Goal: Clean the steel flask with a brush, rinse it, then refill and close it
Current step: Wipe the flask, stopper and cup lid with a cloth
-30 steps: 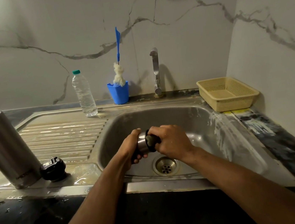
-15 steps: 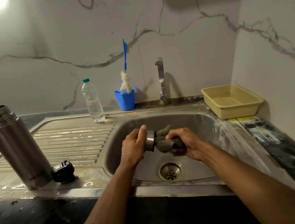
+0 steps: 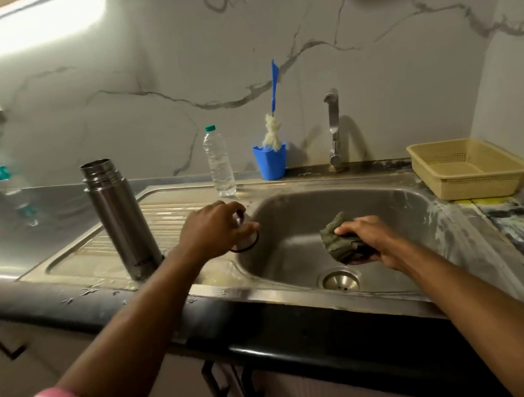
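Since half a second ago, my two hands have drawn apart: the left hand [image 3: 215, 228] has carried the small steel flask cap [image 3: 245, 236] from mid-basin to the sink's left rim, and the right hand [image 3: 369, 239] has pulled the crumpled grey-green scrub cloth [image 3: 338, 238] away from it.

From the head camera, I see my left fingers curled over the cap from above, gripping it at the edge between the ribbed drainboard [image 3: 164, 217] and the steel sink basin [image 3: 305, 212]; whether the cap touches the steel I cannot tell. My right hand clutches the cloth above the basin, near the round drain [image 3: 340, 279].

The tall cylindrical steel flask [image 3: 121, 219] stands uncapped on the drainboard, just left of my left forearm. Behind it stand a clear plastic water bottle with a green cap [image 3: 219, 164] and a blue-handled bottle brush [image 3: 274, 121] upright in a blue plastic cup [image 3: 270, 162]. The tap [image 3: 333, 126] rises behind the basin, with a beige plastic basket [image 3: 468, 168] to its right.
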